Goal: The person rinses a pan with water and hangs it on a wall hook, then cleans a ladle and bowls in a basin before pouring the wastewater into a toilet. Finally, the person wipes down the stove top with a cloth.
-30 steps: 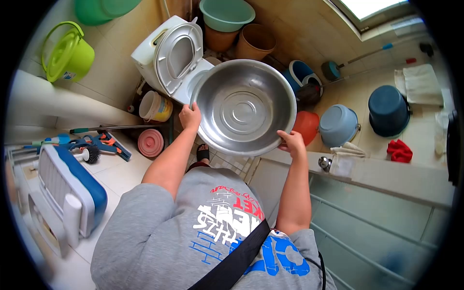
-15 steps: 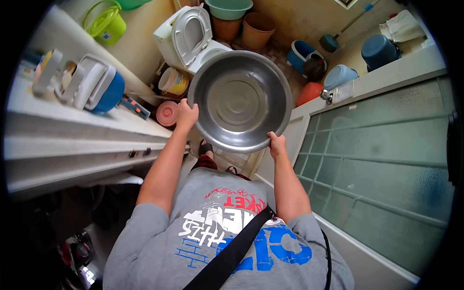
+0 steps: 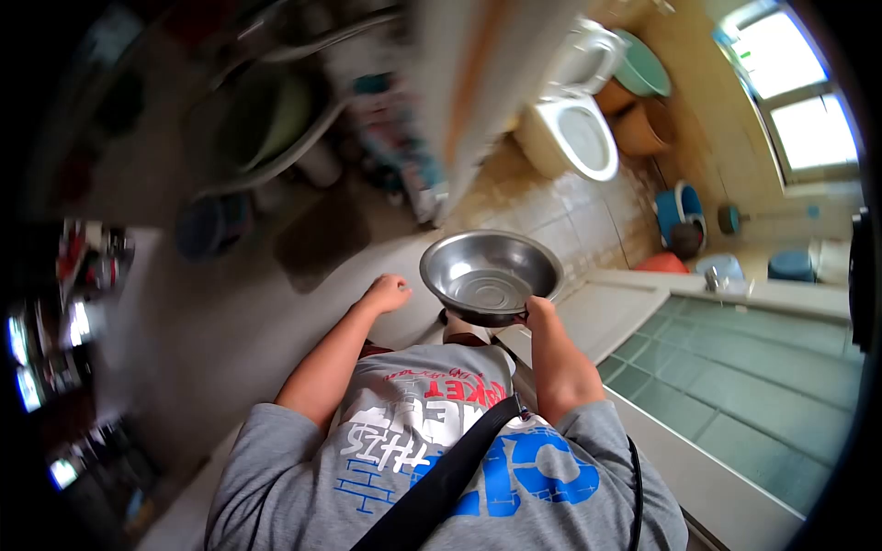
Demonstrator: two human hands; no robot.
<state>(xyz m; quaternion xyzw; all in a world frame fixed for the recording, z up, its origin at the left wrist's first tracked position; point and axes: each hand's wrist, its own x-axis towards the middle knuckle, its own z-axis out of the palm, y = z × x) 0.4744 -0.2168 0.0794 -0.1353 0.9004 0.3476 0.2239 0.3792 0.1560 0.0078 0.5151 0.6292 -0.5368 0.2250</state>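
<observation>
A wide, shallow metal basin [image 3: 491,274] hangs in front of me at waist height, its shiny inside facing up and holding nothing. My right hand [image 3: 540,312] grips its near right rim, with the fingers mostly hidden under and behind the edge. My left hand [image 3: 387,293] is in the air left of the basin, clear of the rim. Its fingers are loosely curled, with a small gap at the thumb, and nothing shows in them.
A white door with glass panes [image 3: 726,367] stands at my right. Beyond the doorway are a toilet [image 3: 581,138], brown buckets [image 3: 645,127] and a green basin [image 3: 643,62]. A blurred wall edge [image 3: 478,73] and a dark mat [image 3: 323,241] lie left.
My left hand has let go of the basin. The basin, now held by my right hand only, is lower and closer to my body. My view has turned left, away from the bathroom.
</observation>
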